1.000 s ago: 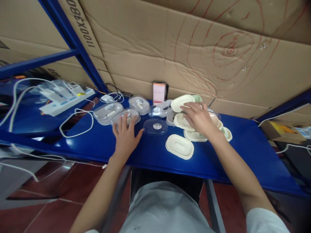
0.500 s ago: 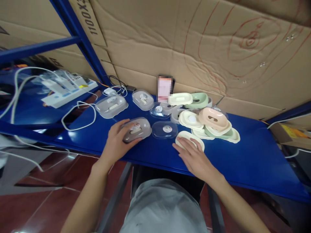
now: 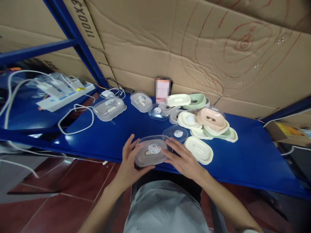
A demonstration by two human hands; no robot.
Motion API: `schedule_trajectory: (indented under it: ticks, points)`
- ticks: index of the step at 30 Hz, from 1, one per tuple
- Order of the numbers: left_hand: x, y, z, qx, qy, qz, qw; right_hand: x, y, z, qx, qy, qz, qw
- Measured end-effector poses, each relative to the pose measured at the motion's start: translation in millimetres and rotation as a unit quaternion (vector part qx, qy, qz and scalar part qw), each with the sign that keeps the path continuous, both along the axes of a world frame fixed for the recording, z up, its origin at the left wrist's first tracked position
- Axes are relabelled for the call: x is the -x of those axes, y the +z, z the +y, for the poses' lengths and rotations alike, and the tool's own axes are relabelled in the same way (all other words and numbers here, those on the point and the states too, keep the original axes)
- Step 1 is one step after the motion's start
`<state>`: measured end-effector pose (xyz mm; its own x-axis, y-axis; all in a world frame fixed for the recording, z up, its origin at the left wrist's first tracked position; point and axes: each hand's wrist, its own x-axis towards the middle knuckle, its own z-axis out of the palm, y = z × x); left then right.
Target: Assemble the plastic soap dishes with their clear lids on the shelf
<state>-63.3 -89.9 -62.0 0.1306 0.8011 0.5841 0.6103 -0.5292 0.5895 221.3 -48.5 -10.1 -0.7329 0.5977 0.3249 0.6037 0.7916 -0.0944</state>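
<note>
Holding a translucent lidded soap box (image 3: 151, 150) between left hand (image 3: 130, 161) and right hand (image 3: 184, 160), fingers spread along its sides for steadiness, just above the blue shelf's (image 3: 243, 161) near edge.

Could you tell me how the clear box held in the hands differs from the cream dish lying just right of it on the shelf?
The clear box is see-through with a round sticker on top; the cream dish is opaque and bears no sticker. The clear box is held between the left hand and right hand at the shelf edge, while the cream dish lies untouched on the blue shelf. Both are oval with rounded corners.
</note>
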Motion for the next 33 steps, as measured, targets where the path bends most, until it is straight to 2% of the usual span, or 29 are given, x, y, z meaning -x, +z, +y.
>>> schedule_trajectory:
  ticks: [3,6,8,10,13,16,19,21,23,24,26,29,31,33]
  points:
    - [1.2,2.9,-0.4,0.012,-0.006,0.046,0.999,-31.8,24.0,26.1,-0.083,-0.068,0.070,0.992]
    - [3.0,4.3,0.0,0.022,-0.060,0.138,0.988,-69.3,48.3,75.9,-0.139,-0.157,0.136,0.968]
    - [3.2,3.6,1.4,0.013,-0.081,0.156,0.984,-90.1,57.4,111.5,-0.130,-0.205,0.138,0.960]
    - [2.3,2.1,2.9,0.001,-0.082,0.147,0.986,-104.9,59.9,140.2,-0.108,-0.224,0.132,0.959]
    - [0.2,-0.4,5.0,-0.024,-0.080,0.134,0.987,-118.3,57.9,160.6,-0.092,-0.245,0.126,0.957]
    - [-2.1,-1.6,7.1,-0.048,-0.075,0.127,0.988,-123.1,59.6,151.1,-0.102,-0.275,0.102,0.951]
    - [-5.1,-1.5,10.9,-0.068,-0.059,0.122,0.988,-111.5,64.9,115.1,-0.121,-0.272,0.071,0.952]
    - [-8.2,-0.7,14.8,-0.080,-0.044,0.117,0.989,-90.4,63.1,83.3,-0.121,-0.201,0.060,0.970]
    - [-12.5,0.5,19.3,-0.087,-0.041,0.115,0.989,-61.3,52.6,54.1,-0.087,-0.047,0.025,0.995]
    - [-15.1,1.1,21.3,-0.088,-0.044,0.115,0.988,-46.0,44.3,42.9,-0.073,0.010,0.002,0.997]
    - [-20.6,1.7,23.9,-0.093,-0.050,0.115,0.988,-19.3,25.6,29.1,-0.049,0.075,-0.037,0.995]
    - [-27.1,-0.4,22.6,-0.087,-0.011,0.110,0.990,-0.2,8.6,27.2,-0.045,0.095,-0.056,0.993]
    - [-28.7,-3.1,19.1,-0.084,0.028,0.099,0.991,-3.4,12.6,33.4,-0.058,0.073,-0.050,0.994]
    - [-28.3,-4.3,15.3,-0.082,0.045,0.093,0.991,-15.5,27.4,45.5,-0.077,0.031,-0.034,0.996]
